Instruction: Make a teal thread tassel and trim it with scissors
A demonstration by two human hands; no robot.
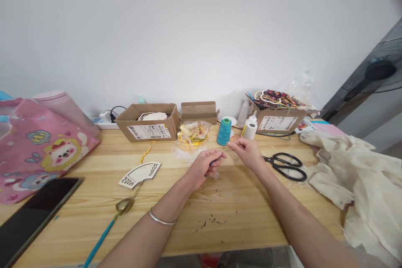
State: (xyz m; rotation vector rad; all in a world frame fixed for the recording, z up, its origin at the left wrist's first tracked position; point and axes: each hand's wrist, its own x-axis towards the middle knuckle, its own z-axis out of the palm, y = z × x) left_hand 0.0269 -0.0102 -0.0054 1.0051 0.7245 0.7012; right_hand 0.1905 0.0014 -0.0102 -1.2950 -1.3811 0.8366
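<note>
My left hand (pixel 206 165) is closed in front of me, with a small dark object partly showing between its curled fingers; its kind is hidden. To its right, my right hand (pixel 246 152) pinches with thumb and forefinger, and a faint thin strand seems to run from the fingertips. Just behind the hands stands a spool of teal thread (pixel 224 132). Black-handled scissors (pixel 288 166) lie right of my right wrist. On the left rests a fan-shaped pale ornament (pixel 140 174) with a yellow cord, a brass-coloured bell-like piece (pixel 124 205) and a teal tassel (pixel 101 240).
Along the wall are a cardboard box (pixel 150 127), a smaller open box (pixel 198 113), a plastic bag of yellow cords (pixel 193 136), white bottles (pixel 251 125) and a box heaped with ornaments (pixel 278 119). A phone (pixel 36 220), pink bag (pixel 47 150) and cream cloth (pixel 354 180) flank the table.
</note>
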